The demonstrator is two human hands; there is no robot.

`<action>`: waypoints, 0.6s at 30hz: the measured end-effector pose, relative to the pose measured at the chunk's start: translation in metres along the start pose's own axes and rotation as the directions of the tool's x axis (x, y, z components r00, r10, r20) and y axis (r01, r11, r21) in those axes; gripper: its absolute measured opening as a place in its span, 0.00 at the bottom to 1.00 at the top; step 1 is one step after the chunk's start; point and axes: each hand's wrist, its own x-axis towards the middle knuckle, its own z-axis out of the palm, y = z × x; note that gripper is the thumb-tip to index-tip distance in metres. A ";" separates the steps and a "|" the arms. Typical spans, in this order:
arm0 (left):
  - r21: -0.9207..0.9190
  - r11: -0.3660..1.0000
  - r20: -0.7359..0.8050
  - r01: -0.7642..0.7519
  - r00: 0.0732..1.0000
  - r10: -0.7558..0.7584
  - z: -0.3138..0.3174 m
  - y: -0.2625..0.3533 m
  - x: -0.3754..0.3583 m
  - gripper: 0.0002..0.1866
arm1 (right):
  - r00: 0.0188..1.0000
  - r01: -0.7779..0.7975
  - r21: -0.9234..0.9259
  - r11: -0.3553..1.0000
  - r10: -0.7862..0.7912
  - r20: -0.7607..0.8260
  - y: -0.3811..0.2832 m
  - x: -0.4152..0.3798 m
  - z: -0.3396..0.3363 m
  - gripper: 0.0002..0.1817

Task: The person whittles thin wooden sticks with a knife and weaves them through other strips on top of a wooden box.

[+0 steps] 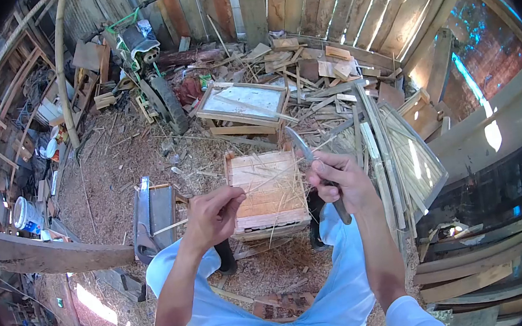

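My right hand [346, 183] is wrapped round the dark handle of a knife [301, 143], whose blade points up and away. My left hand [211, 218] is closed in a pinch on a thin wooden strip [171, 226]; one end sticks out to the left, and a thin length seems to run from the fingertips toward the knife. Between my knees stands a small wooden bench [266, 210], below both hands. Thin slivers and shavings [284, 192] lie scattered over its top.
A handsaw [147, 244] leans by a grey board [163, 208] to the left. Ahead are a framed white panel [242, 101], a small motorbike [153, 79] and a scrap wood pile [328, 73]. Long slats and a framed screen [413, 159] stand right. Shavings cover the floor.
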 end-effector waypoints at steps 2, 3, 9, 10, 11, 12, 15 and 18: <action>0.004 1.000 0.000 0.004 1.000 -0.004 -0.002 -0.004 -0.002 0.05 | 1.000 0.026 0.025 0.999 -0.026 -0.013 -0.008 -0.003 -0.009 0.17; 0.007 1.000 0.010 0.006 1.000 -0.006 -0.003 -0.007 -0.002 0.05 | 0.998 0.056 0.056 0.997 -0.054 -0.033 -0.012 -0.004 -0.011 0.18; 0.034 0.998 0.039 0.059 0.997 -0.061 -0.001 -0.007 -0.002 0.06 | 0.996 0.055 -0.066 0.996 -0.059 -0.066 -0.002 -0.004 0.006 0.18; 0.036 0.997 0.041 0.061 0.997 -0.063 0.001 -0.004 0.000 0.06 | 0.995 0.042 -0.137 0.990 -0.054 -0.082 0.002 -0.003 0.012 0.18; 0.041 0.998 0.014 0.054 0.998 -0.055 0.007 0.001 0.003 0.06 | 0.996 0.040 -0.135 0.990 -0.051 -0.080 0.006 -0.001 0.016 0.18; 0.046 0.998 -0.014 0.047 0.999 -0.046 0.013 0.006 0.007 0.05 | 0.997 0.032 -0.132 0.991 -0.041 -0.065 0.010 0.001 0.020 0.17; 0.070 0.997 -0.074 -0.018 0.997 0.024 0.025 0.008 0.013 0.05 | 0.998 0.006 -0.183 0.983 -0.017 -0.058 0.017 0.004 0.030 0.16; 0.045 0.999 -0.062 0.006 0.998 -0.003 0.024 0.008 0.015 0.05 | 1.000 0.009 -0.203 0.979 -0.013 -0.019 0.020 0.004 0.033 0.16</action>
